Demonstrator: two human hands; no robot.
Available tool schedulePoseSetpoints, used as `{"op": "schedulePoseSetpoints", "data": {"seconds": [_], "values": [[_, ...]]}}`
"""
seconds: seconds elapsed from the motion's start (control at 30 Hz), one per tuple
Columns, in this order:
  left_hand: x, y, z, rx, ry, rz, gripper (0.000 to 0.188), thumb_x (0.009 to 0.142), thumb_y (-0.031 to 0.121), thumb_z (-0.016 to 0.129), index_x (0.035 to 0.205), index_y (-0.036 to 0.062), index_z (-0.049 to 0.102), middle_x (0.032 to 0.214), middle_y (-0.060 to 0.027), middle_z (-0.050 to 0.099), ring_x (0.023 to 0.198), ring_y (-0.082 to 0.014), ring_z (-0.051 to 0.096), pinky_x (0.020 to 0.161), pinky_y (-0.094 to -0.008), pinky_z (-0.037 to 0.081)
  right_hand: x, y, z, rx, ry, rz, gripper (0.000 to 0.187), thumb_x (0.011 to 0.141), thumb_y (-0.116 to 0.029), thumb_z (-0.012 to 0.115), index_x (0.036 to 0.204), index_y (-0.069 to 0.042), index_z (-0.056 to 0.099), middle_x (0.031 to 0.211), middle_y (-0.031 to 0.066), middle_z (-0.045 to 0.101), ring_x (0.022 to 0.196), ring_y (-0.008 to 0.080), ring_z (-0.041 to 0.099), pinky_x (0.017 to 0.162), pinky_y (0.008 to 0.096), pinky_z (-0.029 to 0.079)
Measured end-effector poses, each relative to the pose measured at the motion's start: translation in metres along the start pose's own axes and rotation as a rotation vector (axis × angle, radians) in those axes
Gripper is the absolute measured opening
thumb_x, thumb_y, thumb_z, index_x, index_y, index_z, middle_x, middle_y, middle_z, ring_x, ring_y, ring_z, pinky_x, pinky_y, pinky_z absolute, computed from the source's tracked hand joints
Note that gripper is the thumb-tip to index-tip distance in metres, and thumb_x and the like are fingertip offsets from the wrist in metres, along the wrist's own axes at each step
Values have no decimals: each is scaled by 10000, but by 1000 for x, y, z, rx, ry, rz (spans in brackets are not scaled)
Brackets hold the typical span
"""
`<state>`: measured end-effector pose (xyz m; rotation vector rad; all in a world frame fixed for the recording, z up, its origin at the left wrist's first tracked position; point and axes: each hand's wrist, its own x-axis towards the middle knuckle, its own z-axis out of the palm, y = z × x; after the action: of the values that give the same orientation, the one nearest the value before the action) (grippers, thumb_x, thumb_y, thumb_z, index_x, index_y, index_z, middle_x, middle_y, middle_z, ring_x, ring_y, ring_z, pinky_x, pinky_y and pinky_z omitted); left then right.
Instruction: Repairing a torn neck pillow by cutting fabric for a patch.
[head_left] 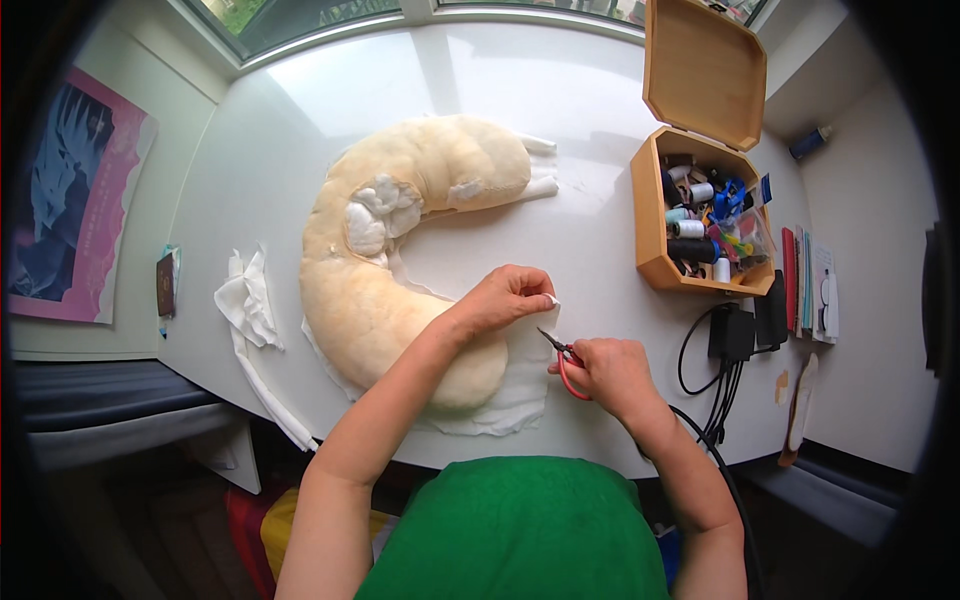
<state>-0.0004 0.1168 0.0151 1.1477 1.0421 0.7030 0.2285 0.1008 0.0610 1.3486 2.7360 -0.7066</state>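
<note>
A cream, crescent-shaped stuffed cushion (345,215) lies on the table, with white stuffing (380,212) showing through an opening on its inner curve. White cloth (520,395) is spread beneath it and sticks out at the near right end. Over that end, my left hand (510,298) pinches the cloth's edge between thumb and fingers; a small white bit shows at the fingertips. Just below and to the right, my right hand (610,375) grips red-handled scissors (568,360). Their dark tips point up and left toward the pinched cloth, a small gap away; the blades look nearly closed.
An open wooden sewing box (655,225) of thread spools stands at the right. Near it are a black power adapter (735,332) with cables and several upright booklets (800,280). A crumpled white cloth strip (250,305) lies at the left, beyond the cushion.
</note>
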Motion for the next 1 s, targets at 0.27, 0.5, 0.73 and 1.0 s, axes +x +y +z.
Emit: {"op": "schedulePoseSetpoints", "data": {"seconds": [0.27,0.5,0.73,1.0], "values": [[-1,1,0,-31,23,-3,136,933,156,678,909,22,667,811,31,625,795,-50,542,733,-219,445,1,-10,-10,-35,-88,74,609,785,-657,664,850,-52,700,771,124,691,705,308,688,617,408,527],[0,1,0,-83,27,-5,128,923,148,686,918,20,678,825,21,633,805,-59,556,749,-229,458,13,-22,-6,4,-63,75,629,785,-652,670,887,-34,716,763,126,688,708,312,693,628,414,532],[-1,3,-1,-106,25,-24,121,917,140,692,930,20,686,842,11,652,824,-65,572,757,-230,466,23,-24,-10,5,-99,78,586,797,-622,676,784,-38,720,614,121,646,603,329,665,571,414,515],[0,4,-3,-125,62,-47,124,907,147,710,910,23,702,855,8,679,837,-63,590,772,-231,475,22,-9,-2,-119,-38,19,554,769,-640,685,702,-90,704,566,95,625,545,301,649,508,380,496]]}}
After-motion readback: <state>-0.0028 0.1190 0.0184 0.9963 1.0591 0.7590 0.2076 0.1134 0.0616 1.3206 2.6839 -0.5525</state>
